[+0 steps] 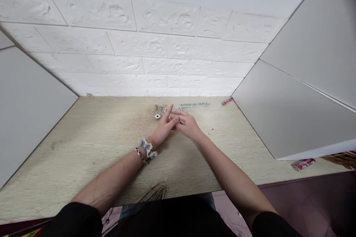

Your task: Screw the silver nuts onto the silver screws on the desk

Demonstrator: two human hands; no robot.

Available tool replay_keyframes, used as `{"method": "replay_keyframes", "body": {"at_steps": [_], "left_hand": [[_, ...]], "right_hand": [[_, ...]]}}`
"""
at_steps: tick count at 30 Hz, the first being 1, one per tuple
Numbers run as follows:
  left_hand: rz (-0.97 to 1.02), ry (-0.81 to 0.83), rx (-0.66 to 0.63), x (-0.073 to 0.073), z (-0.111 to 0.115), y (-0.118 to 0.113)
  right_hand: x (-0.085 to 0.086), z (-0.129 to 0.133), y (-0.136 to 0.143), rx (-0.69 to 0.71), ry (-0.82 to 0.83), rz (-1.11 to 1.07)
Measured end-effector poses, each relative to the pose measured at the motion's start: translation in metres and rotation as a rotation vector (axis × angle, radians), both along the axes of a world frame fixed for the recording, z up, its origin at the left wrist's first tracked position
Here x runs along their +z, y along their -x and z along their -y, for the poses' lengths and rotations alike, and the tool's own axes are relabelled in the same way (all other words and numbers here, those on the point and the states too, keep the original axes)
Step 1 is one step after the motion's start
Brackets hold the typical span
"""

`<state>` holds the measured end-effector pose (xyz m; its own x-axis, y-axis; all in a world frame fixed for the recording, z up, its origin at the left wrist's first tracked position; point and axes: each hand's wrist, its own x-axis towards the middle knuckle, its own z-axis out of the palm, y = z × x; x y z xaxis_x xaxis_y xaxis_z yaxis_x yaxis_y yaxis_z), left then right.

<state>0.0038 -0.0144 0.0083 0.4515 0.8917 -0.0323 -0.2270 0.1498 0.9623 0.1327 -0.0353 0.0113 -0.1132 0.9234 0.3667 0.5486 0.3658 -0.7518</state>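
Observation:
My left hand [164, 126] and my right hand [189, 125] meet over the middle of the table. The left index finger points toward the wall, while its thumb presses in by the right fingers; its other fingers are mostly hidden. The right fingers are bent together against the left hand, and whatever lies between them is hidden. Just beyond the hands runs a row of small silver screws [194, 105]. To the left stand two thicker threaded metal pieces [161, 107], with a round metal piece with a dark centre hole [157, 117] nearer me.
A white brick-patterned wall [155, 59] closes off the back of the wooden table [111, 126]. Grey panels flank it at left [33, 107] and right [294, 114]. One red battery-like cylinder [227, 101] lies by the right panel, another [304, 164] near the front edge.

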Motion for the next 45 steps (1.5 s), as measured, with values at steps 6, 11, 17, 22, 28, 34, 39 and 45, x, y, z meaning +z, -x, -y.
{"method": "replay_keyframes", "body": {"at_steps": [6,11,17,22,28,34,39,45], "left_hand": [[0.052,0.063,0.044,-0.001,-0.002,0.001],[0.049,0.12,0.032,-0.006,-0.008,0.0],[0.026,0.088,0.002,-0.006,-0.008,-0.001],[-0.025,0.055,0.008,-0.005,-0.006,-0.002],[-0.021,0.089,0.043,-0.004,-0.002,-0.005],[-0.17,0.114,0.024,0.002,0.007,-0.004],[-0.333,0.056,-0.12,0.001,0.01,-0.005],[-0.411,-0.001,-0.196,-0.004,0.009,-0.009]], "right_hand": [[0.002,-0.003,-0.003,0.035,0.055,-0.071],[-0.002,-0.005,-0.005,-0.002,0.001,0.067],[-0.006,-0.006,-0.006,-0.048,-0.114,0.178],[-0.008,-0.006,-0.004,-0.097,-0.122,0.223],[-0.006,-0.005,-0.001,-0.123,-0.071,0.107],[-0.014,-0.018,-0.016,-0.364,-0.09,-0.167],[-0.023,-0.032,-0.038,-0.472,-0.009,-0.08],[-0.035,-0.043,-0.043,-0.429,0.069,0.138]]}}
